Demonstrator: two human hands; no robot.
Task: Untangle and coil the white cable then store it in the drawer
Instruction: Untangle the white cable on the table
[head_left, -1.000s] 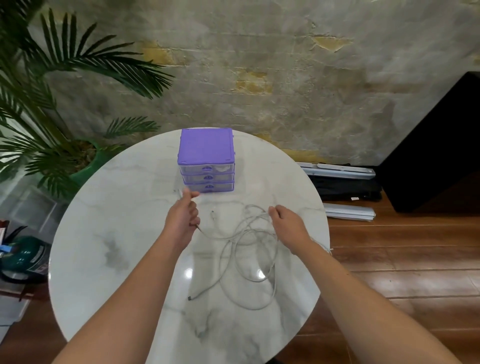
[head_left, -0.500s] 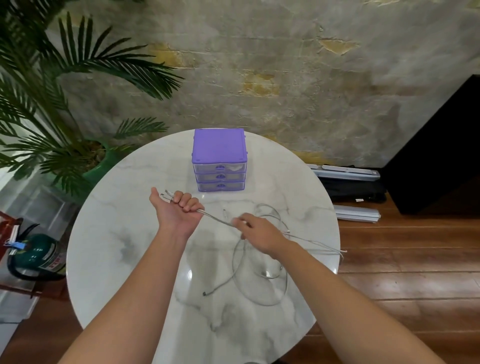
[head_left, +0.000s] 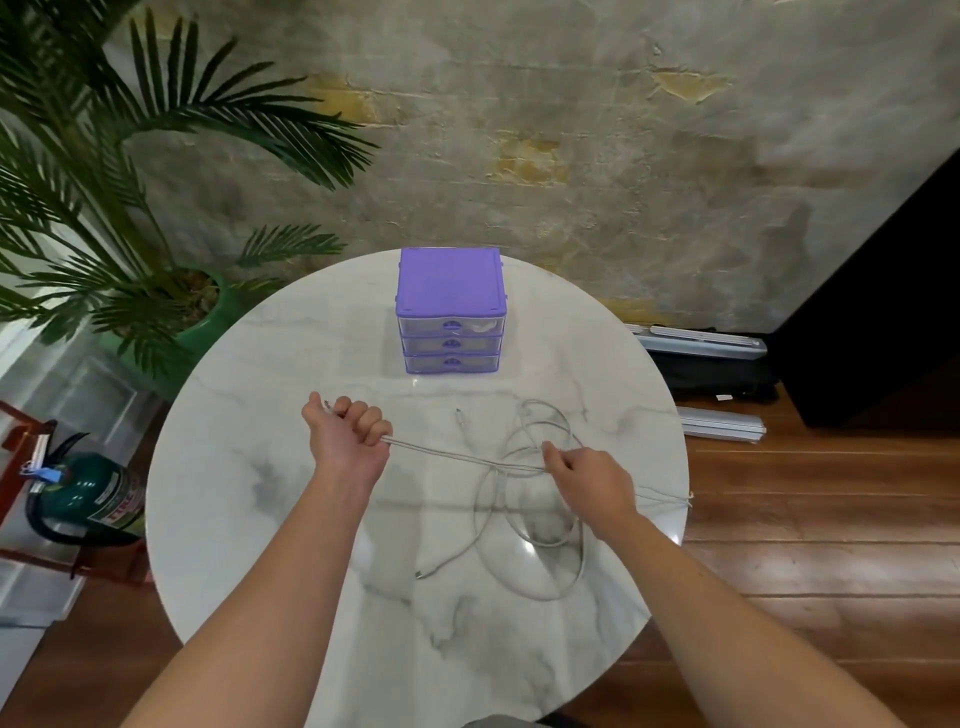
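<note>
Left hand (head_left: 347, 435) clenching one end of the white cable (head_left: 530, 519), right hand (head_left: 589, 480) pinching its taut stretch, fingertips hiding the contact, loops lying beneath the right hand.

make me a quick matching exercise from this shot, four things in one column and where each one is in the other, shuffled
Things:
1. left hand
2. right hand
3. purple drawer unit
4. potted palm

Places or states:
A. on the floor, left of the marble table
B. at the far side of the table, drawers shut
C. fist closed round one end of the white cable
D. pinching the cable above its loose loops

Pairs: 1-C, 2-D, 3-B, 4-A
</note>
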